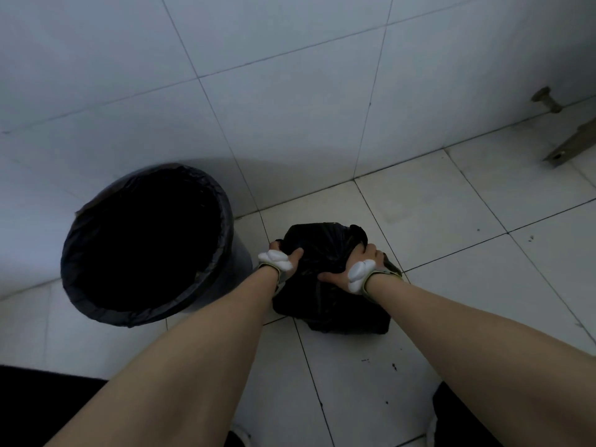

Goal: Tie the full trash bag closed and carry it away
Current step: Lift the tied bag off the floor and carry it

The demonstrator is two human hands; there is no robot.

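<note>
A full black trash bag sits on the white tiled floor just right of centre. My left hand grips the bag's plastic at its upper left edge. My right hand clutches a bunch of plastic at the upper right, thumb pressed on the bag's top. Both hands wear white padding and a wrist strap. The bag's mouth is gathered between the hands; whether a knot exists is hidden in the dark folds.
A round bin lined with a fresh black liner stands to the left against the tiled wall. A metal doorstop and a door's bottom corner are at the far right. Tiled floor spreads around the bag.
</note>
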